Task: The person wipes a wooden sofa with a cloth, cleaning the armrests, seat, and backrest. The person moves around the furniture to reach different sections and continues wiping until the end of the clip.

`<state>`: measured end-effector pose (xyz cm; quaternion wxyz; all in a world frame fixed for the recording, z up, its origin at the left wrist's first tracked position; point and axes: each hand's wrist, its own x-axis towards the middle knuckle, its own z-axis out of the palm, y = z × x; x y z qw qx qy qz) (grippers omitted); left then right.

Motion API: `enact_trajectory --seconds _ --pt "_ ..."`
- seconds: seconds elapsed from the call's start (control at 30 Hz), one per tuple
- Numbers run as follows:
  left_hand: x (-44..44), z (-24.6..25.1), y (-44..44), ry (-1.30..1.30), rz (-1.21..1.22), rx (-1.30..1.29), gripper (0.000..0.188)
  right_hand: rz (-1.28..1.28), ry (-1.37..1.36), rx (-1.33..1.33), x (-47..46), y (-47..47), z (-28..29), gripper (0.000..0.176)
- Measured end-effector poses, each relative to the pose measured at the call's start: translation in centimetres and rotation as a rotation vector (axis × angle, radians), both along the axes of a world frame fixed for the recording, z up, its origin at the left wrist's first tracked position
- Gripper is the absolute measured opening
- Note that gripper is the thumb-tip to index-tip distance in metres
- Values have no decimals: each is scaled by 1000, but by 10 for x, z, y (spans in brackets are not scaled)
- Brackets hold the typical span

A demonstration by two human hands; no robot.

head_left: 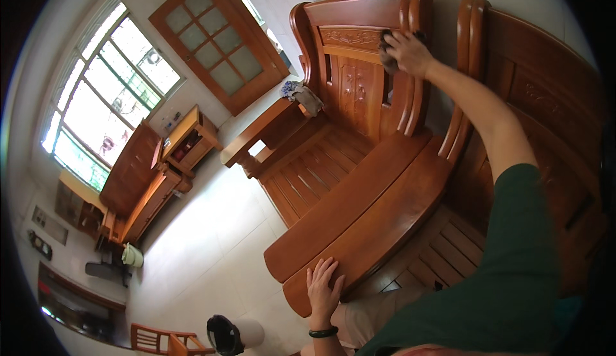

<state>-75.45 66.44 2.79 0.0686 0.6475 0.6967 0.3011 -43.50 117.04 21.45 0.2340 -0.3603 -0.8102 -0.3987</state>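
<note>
My right hand (pixel 409 53) reaches out to the carved wooden backrest (pixel 353 81) of a chair and presses a dark, crumpled cloth (pixel 389 57) against its right side, near the curved post. My left hand (pixel 323 286) rests with spread fingers on the end of the nearer wooden armrest (pixel 370 231); a dark bracelet is on that wrist. A second flat armrest (pixel 346 202) lies alongside, with a narrow gap between. On the chair's far armrest (pixel 260 129) lies a bunched grey and blue cloth (pixel 303 97) near the backrest.
Another carved wooden seat (pixel 539 91) stands at the right. A black-lined trash bin (pixel 250 333) and a wooden chair (pixel 163 339) are at the bottom. A pale green bucket (pixel 132 256) stands further left, near wooden furniture (pixel 132 178) under the window. A glazed wooden door (pixel 219 43) is at the top.
</note>
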Motion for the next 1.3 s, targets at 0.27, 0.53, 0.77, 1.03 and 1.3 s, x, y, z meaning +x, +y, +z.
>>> enact_trajectory --seconds 0.27,0.53,0.77,1.03,1.3 --pt "1 0 2 -20 27 -1 34 -414 897 -385 6 -24 172 42" --pt "2 -1 3 -70 43 10 34 -218 998 -449 20 17 167 37" --pt "1 1 3 -50 17 -2 33 178 1503 158 45 78 130 35" --pt "5 1 4 -8 50 14 33 823 2162 -217 73 107 64 40" --pt "5 -3 6 49 47 11 33 307 2439 -567 33 50 -110 49"
